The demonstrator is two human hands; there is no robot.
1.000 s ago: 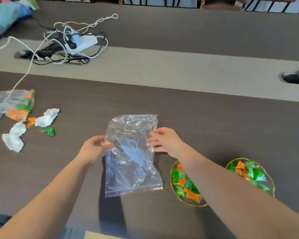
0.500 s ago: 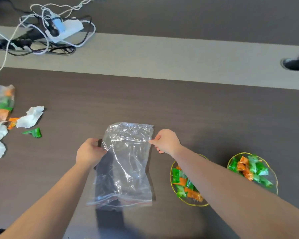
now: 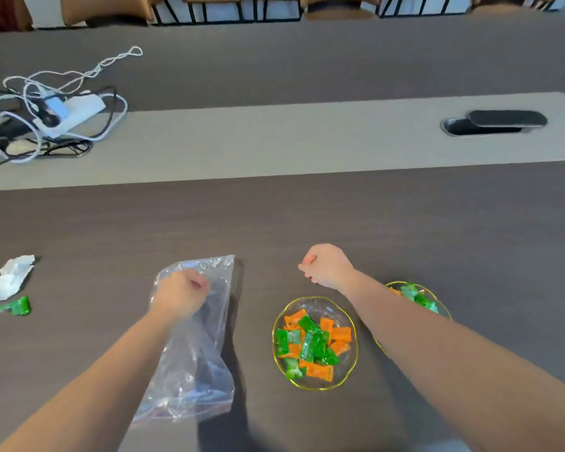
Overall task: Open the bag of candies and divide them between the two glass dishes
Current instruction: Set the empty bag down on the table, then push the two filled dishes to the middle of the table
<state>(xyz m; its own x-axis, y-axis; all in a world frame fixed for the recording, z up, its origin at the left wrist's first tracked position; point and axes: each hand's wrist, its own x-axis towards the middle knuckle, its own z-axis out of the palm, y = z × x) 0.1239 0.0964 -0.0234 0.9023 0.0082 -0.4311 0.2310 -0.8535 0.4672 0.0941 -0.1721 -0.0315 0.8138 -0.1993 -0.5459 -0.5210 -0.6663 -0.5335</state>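
At 7 o'clock, left hand (image 3: 180, 293): grasping empty bag (image 3: 196, 340)
Right hand (image 3: 327, 266): clenched, holding nothing
Both dishes (image 3: 317, 303): full of candies (image 3: 310, 344)

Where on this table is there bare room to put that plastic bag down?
Widest free patch: the dark tabletop beyond both hands, up to the pale strip. A smaller one lies between the bag and the paper scraps. It is crowded near the two candy dishes and the cable tangle.
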